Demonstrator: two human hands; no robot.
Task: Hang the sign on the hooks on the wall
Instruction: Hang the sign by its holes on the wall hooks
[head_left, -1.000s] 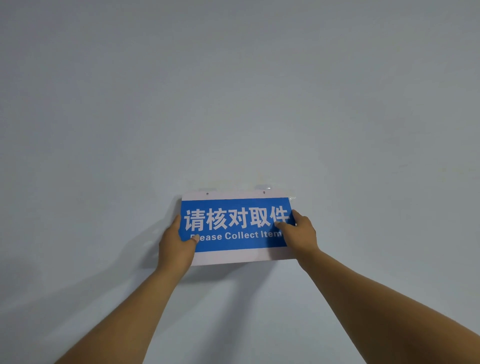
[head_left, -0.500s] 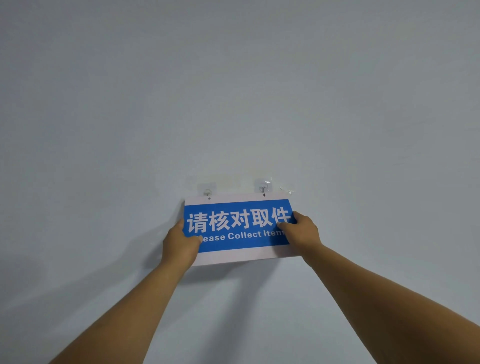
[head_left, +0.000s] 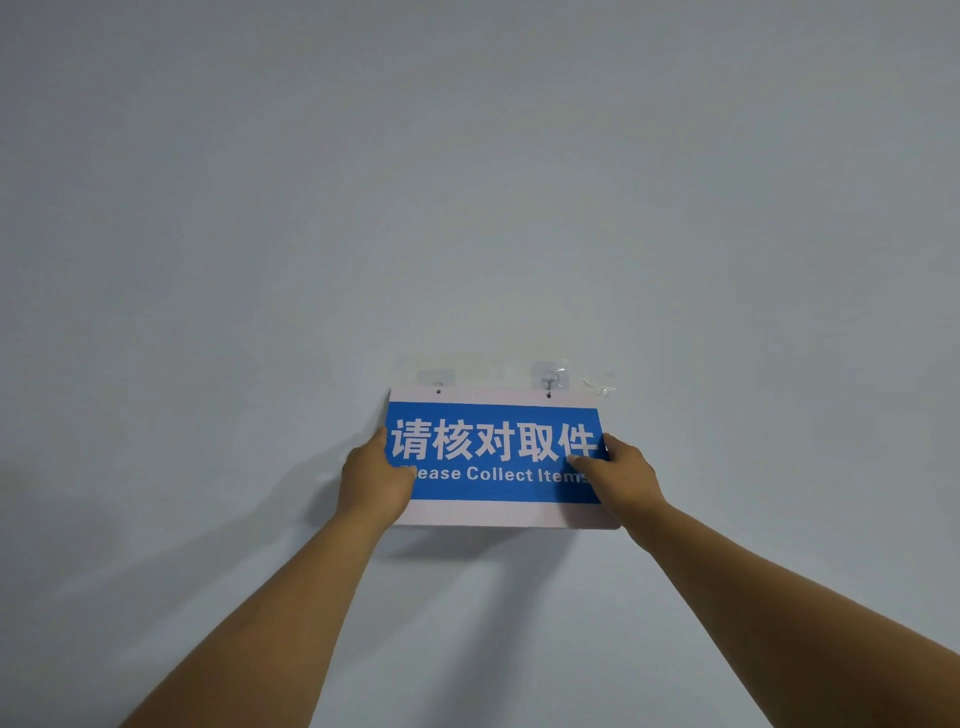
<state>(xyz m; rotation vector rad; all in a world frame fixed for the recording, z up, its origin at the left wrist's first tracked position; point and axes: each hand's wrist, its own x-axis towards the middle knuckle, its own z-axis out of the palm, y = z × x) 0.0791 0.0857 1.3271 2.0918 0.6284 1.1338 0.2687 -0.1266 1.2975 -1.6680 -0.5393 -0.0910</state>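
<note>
Gripping its side edges, the left hand (head_left: 371, 480) and right hand (head_left: 621, 475) were closed on the sign (head_left: 493, 462), held just below two hooks (head_left: 549, 382).

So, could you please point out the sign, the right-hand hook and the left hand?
sign (head_left: 498, 512): head view, lower white border.
right-hand hook (head_left: 548, 383): head view, metal hook.
left hand (head_left: 371, 480): head view, back of hand.

A person's left hand (head_left: 373, 480) and right hand (head_left: 621, 475) gripped the side edges of a white-bordered blue sign (head_left: 498, 460) reading "Please Collect Items" beneath Chinese characters, pressed to a pale wall (head_left: 467, 182). Two clear adhesive hooks (head_left: 548, 378) sat just above its top edge, over two small holes. Crumpled clear film (head_left: 598, 384) clung to the wall beside the right hook.
</note>
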